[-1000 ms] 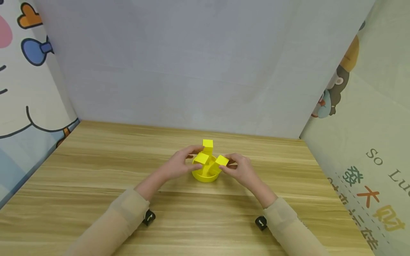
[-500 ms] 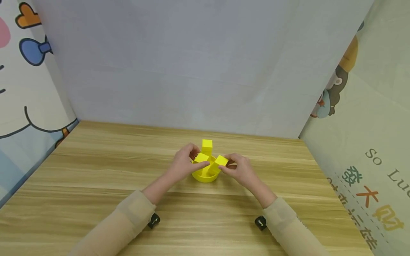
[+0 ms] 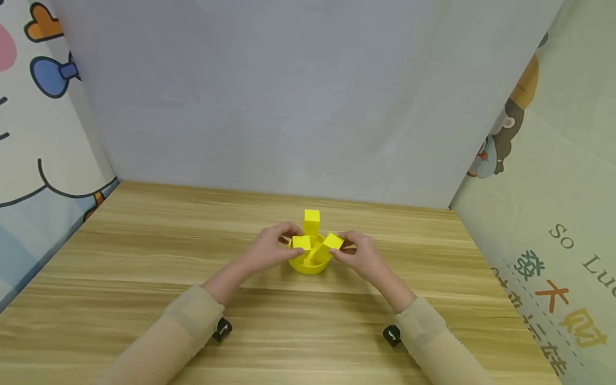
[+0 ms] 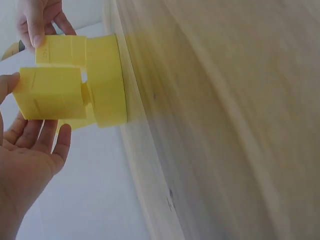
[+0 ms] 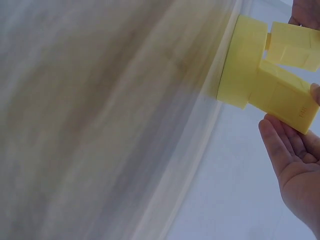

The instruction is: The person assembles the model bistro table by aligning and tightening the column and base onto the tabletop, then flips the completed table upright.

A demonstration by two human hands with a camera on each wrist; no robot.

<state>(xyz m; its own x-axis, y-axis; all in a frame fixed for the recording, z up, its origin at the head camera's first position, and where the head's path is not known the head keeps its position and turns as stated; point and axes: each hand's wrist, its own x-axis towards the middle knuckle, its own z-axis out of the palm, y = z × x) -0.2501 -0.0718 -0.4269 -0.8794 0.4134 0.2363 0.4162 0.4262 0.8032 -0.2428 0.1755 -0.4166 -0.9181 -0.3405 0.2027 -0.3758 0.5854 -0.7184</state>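
Observation:
A round yellow base [image 3: 309, 270] with a raised rim sits on the wooden table. Three yellow rectangular blocks stand up from it. My left hand [image 3: 267, 249] pinches the left block [image 3: 301, 242] between thumb and fingers; in the left wrist view a narrow neck shows between this block [image 4: 50, 93] and the base [image 4: 106, 82]. On the other side, my right hand [image 3: 360, 254] holds the right block [image 3: 333, 241], thumb on the near face. The right wrist view shows that block [image 5: 285, 97] leaning outward at the base. The back block [image 3: 312, 216] is untouched.
The wood-grain table [image 3: 308, 331] stretches around the base. A pale cloth wall [image 3: 279, 107] rises behind it, with printed cartoon panels at left and right. Black wrist devices [image 3: 222, 329] show under both sleeves.
My left thumb reached across the left block, then drew back to the left. That block has turned so its top edge lies squarer to view. My right hand and its block stay nearly still.

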